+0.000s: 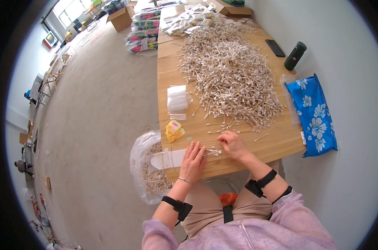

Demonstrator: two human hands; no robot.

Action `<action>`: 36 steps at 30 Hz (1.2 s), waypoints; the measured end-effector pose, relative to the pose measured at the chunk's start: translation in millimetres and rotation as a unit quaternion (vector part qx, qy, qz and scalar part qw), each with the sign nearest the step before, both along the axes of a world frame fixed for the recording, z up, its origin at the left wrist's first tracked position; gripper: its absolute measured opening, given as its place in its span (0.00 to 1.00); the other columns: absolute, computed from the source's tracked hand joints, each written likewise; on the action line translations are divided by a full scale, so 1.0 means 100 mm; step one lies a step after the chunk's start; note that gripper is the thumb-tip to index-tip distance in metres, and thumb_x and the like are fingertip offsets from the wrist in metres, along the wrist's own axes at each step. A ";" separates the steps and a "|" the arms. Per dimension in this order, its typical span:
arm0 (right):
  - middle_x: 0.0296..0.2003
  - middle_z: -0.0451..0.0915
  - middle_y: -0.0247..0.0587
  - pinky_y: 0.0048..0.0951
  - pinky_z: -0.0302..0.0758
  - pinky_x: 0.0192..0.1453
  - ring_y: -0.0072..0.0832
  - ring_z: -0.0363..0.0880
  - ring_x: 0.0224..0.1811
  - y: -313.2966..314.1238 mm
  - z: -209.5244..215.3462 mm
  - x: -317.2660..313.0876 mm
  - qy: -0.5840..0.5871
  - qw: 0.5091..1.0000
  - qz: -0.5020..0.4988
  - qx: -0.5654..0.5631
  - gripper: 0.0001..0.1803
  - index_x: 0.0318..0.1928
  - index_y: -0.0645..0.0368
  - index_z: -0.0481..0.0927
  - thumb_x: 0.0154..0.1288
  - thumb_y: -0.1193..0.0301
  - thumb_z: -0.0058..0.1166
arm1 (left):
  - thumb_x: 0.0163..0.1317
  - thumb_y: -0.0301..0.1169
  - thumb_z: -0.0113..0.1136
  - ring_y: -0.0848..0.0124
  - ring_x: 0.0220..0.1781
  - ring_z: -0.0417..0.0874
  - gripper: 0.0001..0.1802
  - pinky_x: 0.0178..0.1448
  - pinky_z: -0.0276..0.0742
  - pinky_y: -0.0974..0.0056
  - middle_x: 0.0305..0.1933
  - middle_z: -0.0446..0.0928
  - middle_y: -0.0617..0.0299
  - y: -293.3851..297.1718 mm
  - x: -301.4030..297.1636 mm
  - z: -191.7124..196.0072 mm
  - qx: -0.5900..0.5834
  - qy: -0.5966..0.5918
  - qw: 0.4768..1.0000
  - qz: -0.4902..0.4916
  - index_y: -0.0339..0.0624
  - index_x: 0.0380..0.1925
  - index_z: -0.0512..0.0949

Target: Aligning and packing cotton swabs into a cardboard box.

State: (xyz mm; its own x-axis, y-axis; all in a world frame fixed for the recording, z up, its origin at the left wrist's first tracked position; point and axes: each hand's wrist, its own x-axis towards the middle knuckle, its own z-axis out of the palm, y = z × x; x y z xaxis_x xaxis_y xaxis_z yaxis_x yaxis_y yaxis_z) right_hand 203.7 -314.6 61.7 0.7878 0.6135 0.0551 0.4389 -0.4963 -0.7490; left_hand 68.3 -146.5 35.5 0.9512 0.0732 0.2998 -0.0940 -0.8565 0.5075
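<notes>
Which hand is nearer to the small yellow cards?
Left. The left hand lies just below and right of the yellow cards in the picture; the right hand is farther off to their right, below the cotton swab pile.

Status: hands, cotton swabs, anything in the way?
Left hand flat over plastic bag and swab bundle. Right hand curled by loose swabs, grip unclear. Yellow packets beyond left hand, apparently not blocking.

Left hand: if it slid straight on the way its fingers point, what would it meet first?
From the left hand, probably the swab pile, unless it clips the loose swabs just short of it; depth is unclear.
</notes>
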 end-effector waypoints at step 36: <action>0.33 0.80 0.44 0.33 0.75 0.42 0.33 0.79 0.37 0.31 0.01 0.08 0.101 0.990 0.055 0.081 0.04 0.36 0.64 0.78 0.61 0.77 0.53 | 0.58 0.19 0.56 0.62 0.51 0.78 0.18 0.55 0.75 0.62 0.50 0.76 0.51 -0.06 0.07 0.10 -0.290 -0.079 0.938 0.175 0.34 0.51 0.75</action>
